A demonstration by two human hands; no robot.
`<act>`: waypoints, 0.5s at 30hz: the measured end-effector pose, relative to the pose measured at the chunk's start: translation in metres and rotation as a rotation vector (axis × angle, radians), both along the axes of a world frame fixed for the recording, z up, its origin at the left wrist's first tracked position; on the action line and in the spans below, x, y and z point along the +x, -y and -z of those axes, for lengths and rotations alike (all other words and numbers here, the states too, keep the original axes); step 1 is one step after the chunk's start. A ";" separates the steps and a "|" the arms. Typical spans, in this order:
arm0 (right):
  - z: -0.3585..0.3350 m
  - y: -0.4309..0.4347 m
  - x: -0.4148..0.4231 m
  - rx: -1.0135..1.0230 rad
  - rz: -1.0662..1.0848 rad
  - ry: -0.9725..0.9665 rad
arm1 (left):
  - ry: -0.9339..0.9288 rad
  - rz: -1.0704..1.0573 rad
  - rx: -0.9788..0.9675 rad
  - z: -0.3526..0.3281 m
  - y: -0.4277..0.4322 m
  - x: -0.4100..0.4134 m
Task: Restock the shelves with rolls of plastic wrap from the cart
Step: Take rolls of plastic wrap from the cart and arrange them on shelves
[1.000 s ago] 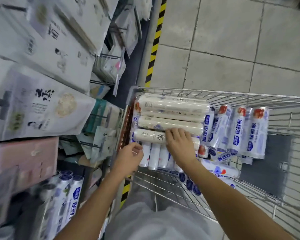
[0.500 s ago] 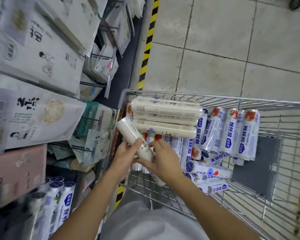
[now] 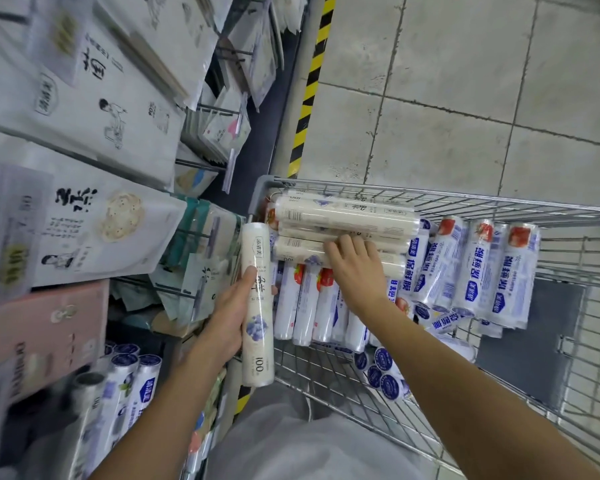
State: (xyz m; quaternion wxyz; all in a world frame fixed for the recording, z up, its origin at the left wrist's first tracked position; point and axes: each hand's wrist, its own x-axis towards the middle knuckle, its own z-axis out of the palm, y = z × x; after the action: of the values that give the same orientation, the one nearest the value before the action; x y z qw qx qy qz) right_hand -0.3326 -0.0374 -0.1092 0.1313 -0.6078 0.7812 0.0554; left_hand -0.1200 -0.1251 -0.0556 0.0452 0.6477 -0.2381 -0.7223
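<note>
A wire cart (image 3: 430, 197) holds many rolls of plastic wrap. Long cream rolls (image 3: 343, 213) lie stacked across its far left corner. Shorter blue-and-white rolls (image 3: 478, 268) fill the middle and right. My left hand (image 3: 227, 317) grips one long cream roll (image 3: 257, 327) upright at the cart's left edge, beside the shelves. My right hand (image 3: 355, 268) rests palm down on the lowest cream roll (image 3: 298, 249) of the stack, fingers spread over it. On the low shelf at bottom left stand several blue-capped rolls (image 3: 129, 379).
Shelves on the left carry hanging white bags (image 3: 94, 230), a pink box (image 3: 39, 323) and small packets on wire hooks (image 3: 194, 233). A yellow-black stripe (image 3: 309, 88) marks the shelf base. Grey tiled floor (image 3: 482, 81) lies beyond the cart.
My left hand took the cream roll alone and swung it upright toward the shelf side. My right hand let go of it and went back onto the cream stack in the cart.
</note>
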 end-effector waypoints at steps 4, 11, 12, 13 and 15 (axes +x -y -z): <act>0.002 0.007 0.001 0.025 -0.012 -0.033 | 0.002 -0.010 0.002 -0.006 -0.008 0.005; -0.030 -0.007 0.006 -0.005 0.421 0.749 | -0.046 -0.034 -0.007 -0.021 -0.016 0.022; -0.043 -0.009 0.008 -0.023 0.514 0.908 | -0.051 -0.034 -0.002 -0.025 -0.017 0.023; -0.057 -0.012 0.012 -0.037 0.599 1.043 | -0.061 -0.034 0.002 -0.028 -0.018 0.023; -0.086 -0.017 0.020 -0.060 0.741 1.268 | -0.098 -0.026 -0.004 -0.037 -0.019 0.022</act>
State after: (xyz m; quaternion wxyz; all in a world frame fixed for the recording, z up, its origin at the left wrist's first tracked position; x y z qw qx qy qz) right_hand -0.3125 -0.0205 -0.0237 0.5512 -0.2224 0.7107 -0.3763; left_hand -0.0978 -0.1062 -0.0183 0.0673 0.6146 -0.2288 -0.7519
